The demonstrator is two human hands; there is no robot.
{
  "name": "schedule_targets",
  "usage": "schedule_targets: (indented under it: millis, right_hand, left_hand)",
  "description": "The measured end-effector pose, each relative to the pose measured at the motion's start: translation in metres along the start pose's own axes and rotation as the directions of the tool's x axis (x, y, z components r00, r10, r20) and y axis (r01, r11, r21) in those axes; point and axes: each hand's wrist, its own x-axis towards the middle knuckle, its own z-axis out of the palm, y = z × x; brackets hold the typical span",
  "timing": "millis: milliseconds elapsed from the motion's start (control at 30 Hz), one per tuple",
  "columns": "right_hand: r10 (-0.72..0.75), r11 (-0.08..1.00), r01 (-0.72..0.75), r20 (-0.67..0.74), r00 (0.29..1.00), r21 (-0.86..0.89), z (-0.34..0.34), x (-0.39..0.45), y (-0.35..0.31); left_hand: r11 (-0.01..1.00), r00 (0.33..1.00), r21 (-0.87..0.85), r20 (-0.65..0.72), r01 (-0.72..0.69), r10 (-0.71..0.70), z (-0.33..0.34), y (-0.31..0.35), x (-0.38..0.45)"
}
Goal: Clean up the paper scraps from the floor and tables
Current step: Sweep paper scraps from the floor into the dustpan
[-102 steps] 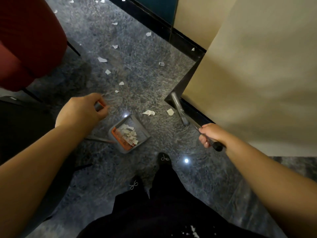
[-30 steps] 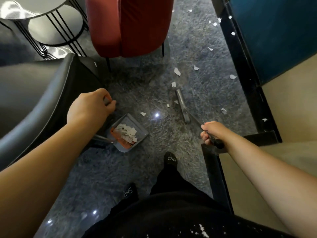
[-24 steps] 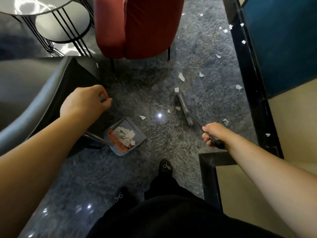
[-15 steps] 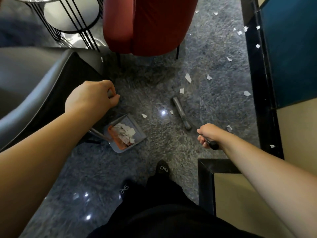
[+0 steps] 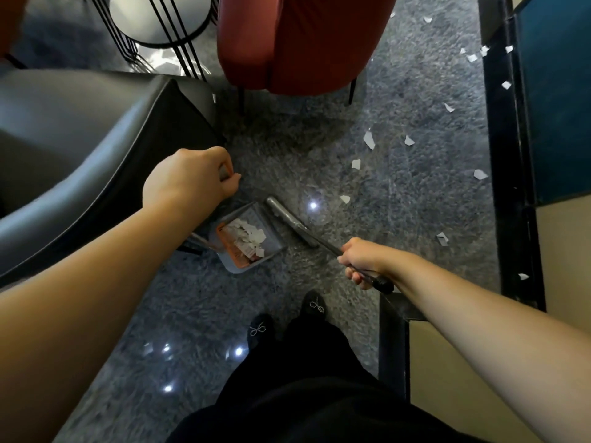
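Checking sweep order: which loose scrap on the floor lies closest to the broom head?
The small scrap just right of the floor glare, a short way beyond the broom head. The other loose scraps lie farther off, toward the red chair and the wall.

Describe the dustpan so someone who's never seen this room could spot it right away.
Start at the red armchair and come down the dark floor toward the person's shoes. The dustpan lies there, below the left hand, beside the broom head. It alone is a grey tray heaped with white paper scraps.
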Motion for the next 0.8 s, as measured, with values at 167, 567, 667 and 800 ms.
schedule_targets:
  millis: [167, 567, 667, 800]
  right_hand:
    - [0.002, 0.999, -0.006, 0.103, 0.995, 0.045, 0.031, -0.019, 0.002]
    - [-0.07, 0.952, 0.072, -0.015, 0.997, 0.297, 0.079, -0.054, 0.04]
    - [-0.09, 0.924, 0.111, -0.072, 0.993, 0.366, 0.076, -0.053, 0.046]
    - [-0.103, 0.889, 0.159, -0.15, 0.983, 0.429, 0.063, -0.046, 0.056]
  left_hand:
    - [1.0, 1.0, -0.018, 0.009, 0.002, -0.002, 0.0, -0.017, -0.02]
    - [0.99, 1.0, -0.139, 0.001, -0.016, 0.016, -0.015, -0.037, -0.031]
    - [0.986, 0.999, -0.16, 0.005, -0.039, 0.04, -0.017, -0.028, -0.033]
    - [0.978, 0.995, -0.185, -0.009, -0.096, 0.096, -0.017, -0.012, -0.025]
